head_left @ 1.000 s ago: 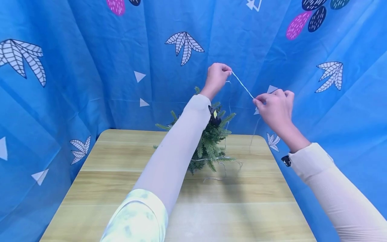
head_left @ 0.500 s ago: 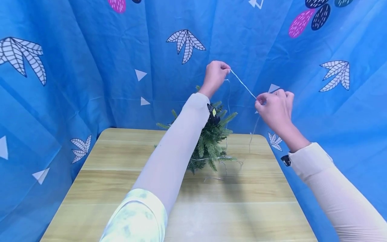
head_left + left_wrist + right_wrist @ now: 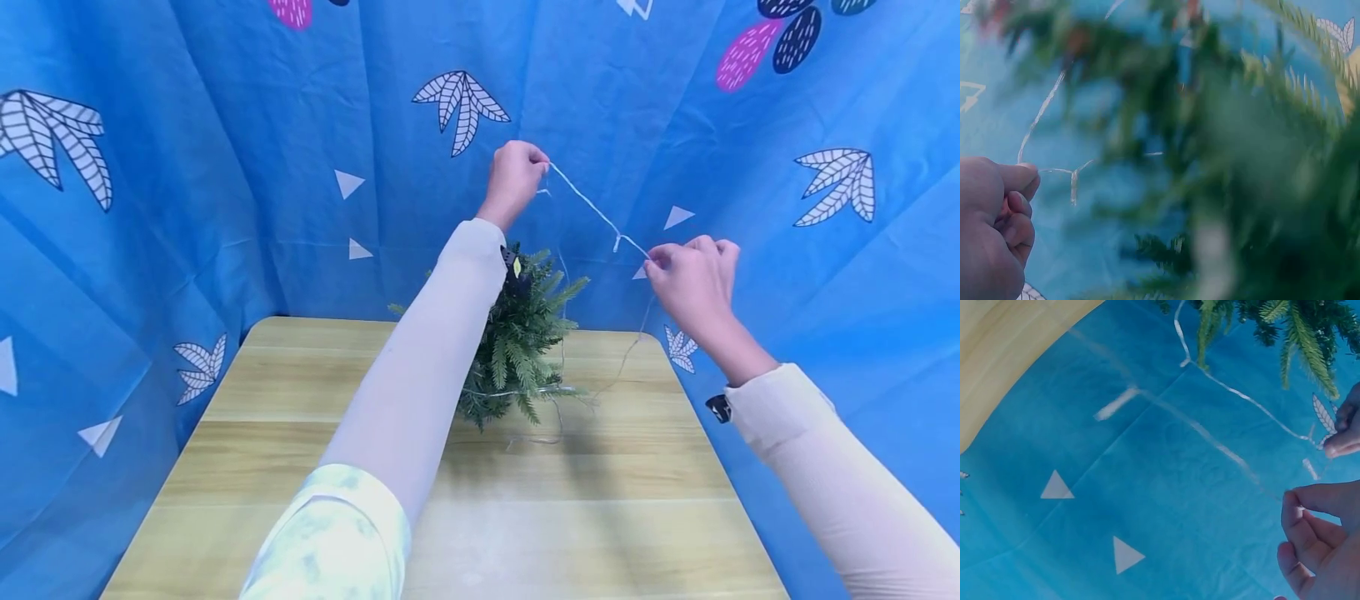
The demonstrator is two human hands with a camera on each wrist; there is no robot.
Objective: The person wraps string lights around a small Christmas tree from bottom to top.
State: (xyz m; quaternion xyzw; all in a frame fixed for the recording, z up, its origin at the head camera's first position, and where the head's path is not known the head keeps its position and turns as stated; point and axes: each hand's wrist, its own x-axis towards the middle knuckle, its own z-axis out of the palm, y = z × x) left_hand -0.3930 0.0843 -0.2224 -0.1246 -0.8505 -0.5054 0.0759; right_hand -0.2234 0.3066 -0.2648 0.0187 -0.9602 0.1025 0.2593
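A thin clear-white string of fairy lights runs through the air between both hands, with a small bulb sticking out partway along it. My left hand, raised above the small artificial Christmas tree, pinches the wire between thumb and fingertips. Lower and to the right, my right hand pinches another spot on the wire. Below it, more wire hangs toward the table, and part of the string crosses the tree's lower branches. Blurred green branches hide much of the left wrist view beside the left hand.
The tree stands on a light wooden table, partly hidden behind my left forearm. Loose wire lies by its base. A blue patterned curtain hangs behind the table and along both sides.
My left hand has shifted left and slightly up, while the right has moved a little right and down. The wire between them is longer, and a bulb now shows on it.
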